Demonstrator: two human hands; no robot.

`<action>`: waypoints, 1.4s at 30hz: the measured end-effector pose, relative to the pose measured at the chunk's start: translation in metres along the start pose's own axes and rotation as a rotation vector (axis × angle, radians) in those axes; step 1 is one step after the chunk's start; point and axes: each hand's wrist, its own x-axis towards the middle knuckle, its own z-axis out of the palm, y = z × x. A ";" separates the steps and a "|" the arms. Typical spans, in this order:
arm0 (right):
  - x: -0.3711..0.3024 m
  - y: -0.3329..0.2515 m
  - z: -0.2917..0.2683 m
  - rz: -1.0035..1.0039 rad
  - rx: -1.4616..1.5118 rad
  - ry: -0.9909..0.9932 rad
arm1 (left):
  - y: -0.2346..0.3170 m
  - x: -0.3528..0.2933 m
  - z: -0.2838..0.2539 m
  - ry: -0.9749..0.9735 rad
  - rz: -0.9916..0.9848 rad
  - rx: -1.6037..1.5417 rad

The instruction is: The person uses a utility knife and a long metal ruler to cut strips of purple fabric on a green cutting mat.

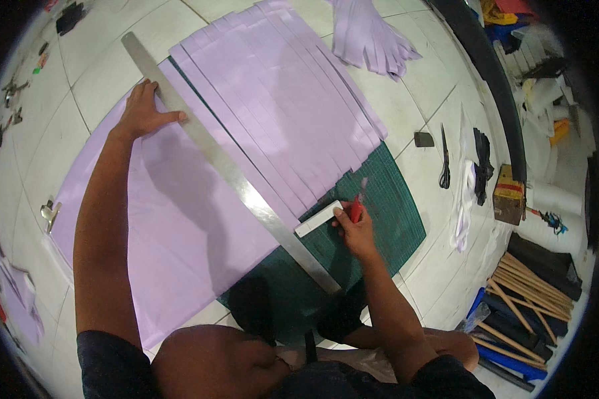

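My left hand [140, 113] presses on a long metal ruler [223, 163], its fingers and thumb spread at the ruler's edges. The ruler lies slantwise over lilac fabric [180, 219] and a green cutting mat [386, 206]. Beyond it, the fabric is cut into several overlapping strips [273, 86]. Over the mat, right of the ruler, my right hand [355, 233] is closed around a red cutter knife [357, 207], blade pointing away from me. Its fingers also hold a narrow white bar [318, 219], whose near end is close to the ruler. The ruler's near end reaches my knees.
A bundle of lilac strips [373, 40] lies on the tiled floor at the far side. To the right are scissors [444, 166], a small dark block [423, 139], black strips [482, 166], a box [509, 194] and wooden sticks [529, 286]. A metal clip [49, 214] sits at the fabric's left edge.
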 end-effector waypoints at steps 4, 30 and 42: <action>0.009 0.018 0.005 -0.073 -0.065 -0.012 | -0.009 0.001 -0.002 -0.069 0.023 0.052; 0.014 0.029 0.012 -0.096 -0.085 0.024 | -0.009 0.005 0.004 -0.089 -0.008 0.124; 0.015 0.029 0.010 -0.078 -0.158 0.030 | -0.015 0.005 0.009 -0.068 0.024 0.097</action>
